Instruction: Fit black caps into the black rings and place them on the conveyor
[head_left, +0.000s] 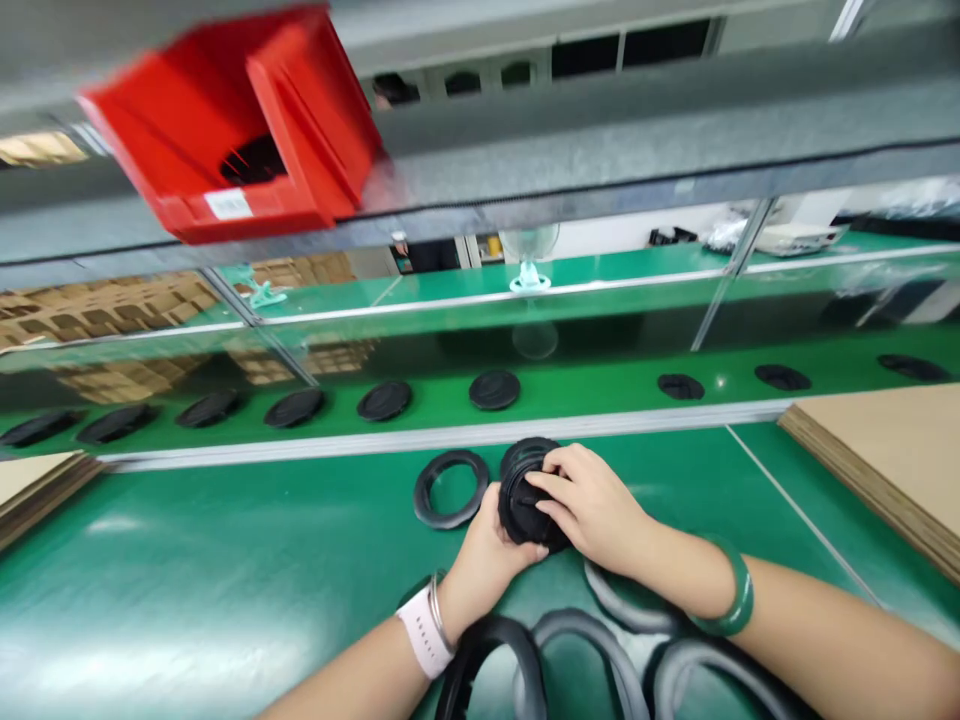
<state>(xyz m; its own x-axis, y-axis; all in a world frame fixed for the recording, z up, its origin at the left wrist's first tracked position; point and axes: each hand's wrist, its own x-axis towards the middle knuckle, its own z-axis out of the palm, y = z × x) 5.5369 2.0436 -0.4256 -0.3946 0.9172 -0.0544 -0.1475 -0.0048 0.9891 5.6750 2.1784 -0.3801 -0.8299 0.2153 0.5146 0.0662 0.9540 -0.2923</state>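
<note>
My left hand (491, 545) grips the lower left rim of a black round part (517, 505), which looks like a headphone ear pad with dark fabric inside. The bent fingers of my right hand (589, 505) press on its inner face and right side. Behind it, another dark ring (531, 450) is partly covered. A grey-black ring-shaped ear pad (427, 487) lies flat just left of my hands. Near my forearms are several more rings, among them a black ring (529, 655) and a grey ring (626, 612); my right arm hides part of the grey one.
Several black round pads, including one disc (495, 390), lie spaced along the green belt (585, 390) beyond a metal rail. A red bin (315, 130) sits on the overhead shelf. Cardboard stacks (892, 450) flank the green table (247, 560) at both sides.
</note>
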